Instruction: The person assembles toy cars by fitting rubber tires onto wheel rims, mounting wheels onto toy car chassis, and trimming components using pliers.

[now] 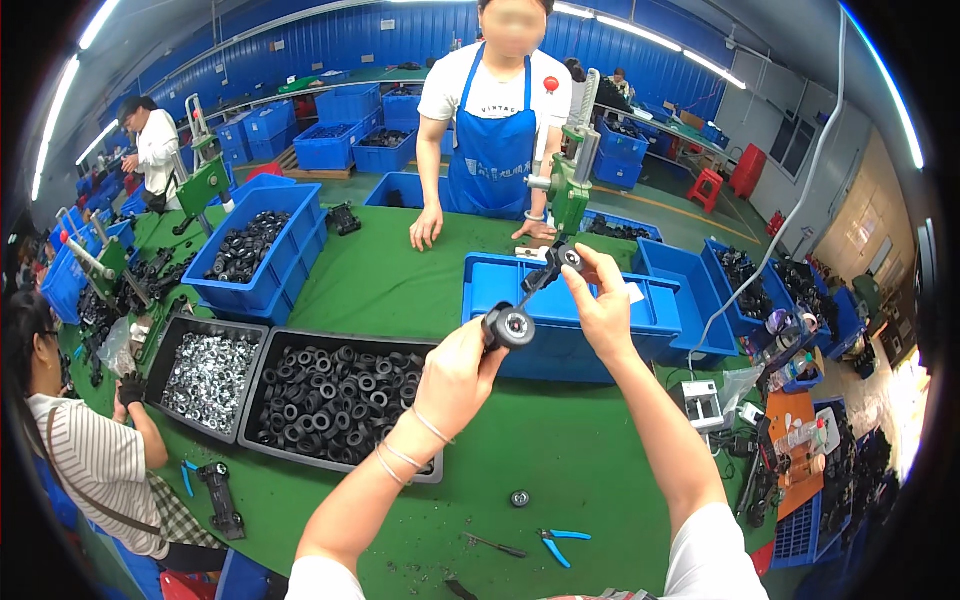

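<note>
Between my two hands, above the table, is a black toy car chassis (541, 279), held up at a slant with wheels at both ends. My left hand (455, 375) grips its lower, nearer end beside a wheel with a pale hub. At the upper, farther end, the thumb and fingers of my right hand (603, 300) pinch close to another wheel. Below them on the green table (470, 430) lie a loose wheel (519, 498), a thin dark-handled tool (497, 545) and blue-handled cutters (562, 546).
Left of my arms stand a black tray of tires (330, 400) and a tray of silver parts (210, 380). Ahead are a lidded blue crate (570, 345) and a green press (572, 180). A person (490, 130) in a blue apron leans opposite; another (95, 440) works at left.
</note>
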Available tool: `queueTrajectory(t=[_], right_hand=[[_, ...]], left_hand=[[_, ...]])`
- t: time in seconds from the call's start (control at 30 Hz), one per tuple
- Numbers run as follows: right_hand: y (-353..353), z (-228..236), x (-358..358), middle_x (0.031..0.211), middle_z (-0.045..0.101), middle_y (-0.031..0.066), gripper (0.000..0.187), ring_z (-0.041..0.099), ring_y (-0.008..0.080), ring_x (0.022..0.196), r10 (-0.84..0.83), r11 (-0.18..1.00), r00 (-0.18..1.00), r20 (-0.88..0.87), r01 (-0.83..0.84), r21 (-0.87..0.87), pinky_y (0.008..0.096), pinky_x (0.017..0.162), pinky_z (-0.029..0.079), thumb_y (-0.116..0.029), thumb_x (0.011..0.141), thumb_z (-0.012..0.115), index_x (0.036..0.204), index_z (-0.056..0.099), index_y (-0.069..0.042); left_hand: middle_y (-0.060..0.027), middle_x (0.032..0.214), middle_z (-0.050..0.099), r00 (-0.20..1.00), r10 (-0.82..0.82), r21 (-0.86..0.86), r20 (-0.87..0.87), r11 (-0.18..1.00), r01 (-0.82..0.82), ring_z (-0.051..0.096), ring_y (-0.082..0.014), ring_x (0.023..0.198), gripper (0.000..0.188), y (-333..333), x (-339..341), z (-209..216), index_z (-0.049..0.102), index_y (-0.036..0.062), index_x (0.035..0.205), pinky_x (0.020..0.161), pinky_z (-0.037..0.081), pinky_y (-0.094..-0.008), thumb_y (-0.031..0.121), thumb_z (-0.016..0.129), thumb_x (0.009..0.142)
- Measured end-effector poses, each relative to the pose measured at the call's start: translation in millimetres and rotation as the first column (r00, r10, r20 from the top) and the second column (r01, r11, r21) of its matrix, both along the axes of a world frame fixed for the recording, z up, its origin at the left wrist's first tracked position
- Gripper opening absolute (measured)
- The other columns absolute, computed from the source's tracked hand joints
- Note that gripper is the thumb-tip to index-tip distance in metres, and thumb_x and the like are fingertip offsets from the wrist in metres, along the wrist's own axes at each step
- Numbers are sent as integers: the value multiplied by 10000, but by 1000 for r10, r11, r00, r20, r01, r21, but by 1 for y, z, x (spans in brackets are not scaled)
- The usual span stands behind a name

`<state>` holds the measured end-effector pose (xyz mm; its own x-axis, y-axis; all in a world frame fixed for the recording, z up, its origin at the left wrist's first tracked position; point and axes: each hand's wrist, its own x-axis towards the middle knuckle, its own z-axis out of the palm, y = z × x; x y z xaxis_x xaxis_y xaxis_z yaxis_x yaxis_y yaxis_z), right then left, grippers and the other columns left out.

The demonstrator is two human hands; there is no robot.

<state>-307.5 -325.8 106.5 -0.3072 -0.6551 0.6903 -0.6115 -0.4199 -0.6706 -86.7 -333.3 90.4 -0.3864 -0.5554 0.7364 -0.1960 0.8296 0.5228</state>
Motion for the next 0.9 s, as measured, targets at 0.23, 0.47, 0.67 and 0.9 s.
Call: queueTrajectory(t=[0.23,0.47,0.67,0.9], right_hand=[[-62,-9,-26,871,613,32,354,552,80,761,-144,989,986,84,141,42,226,673,458,-196,826,697,1083,583,20],[-114,-17,-51,758,633,95,374,617,179,677,-282,952,959,-24,283,119,302,641,488,-263,763,727,979,617,22],[-143,-20,-55,751,632,93,426,625,204,708,-233,951,969,-79,245,191,319,675,492,-315,738,718,1032,635,-18],[-160,-15,-62,821,600,113,568,605,250,717,-286,933,934,-213,322,162,362,665,484,-317,738,713,1207,542,-46]], left_hand=[[-200,789,608,999,-31,63,-11,997,31,604,-390,717,222,-66,-37,-7,509,-9,891,614,490,-422,106,671,790],[-214,795,619,999,-28,203,34,979,20,609,-399,754,265,-114,-63,-14,524,-13,908,652,493,-429,151,688,778],[-109,677,635,1000,25,168,-11,986,-23,625,-181,588,218,-134,-59,-13,562,-16,913,569,488,-301,127,684,802],[-203,776,639,998,42,368,-40,930,-25,648,-343,740,272,-160,-72,-4,538,-6,962,671,510,-401,149,683,792]])
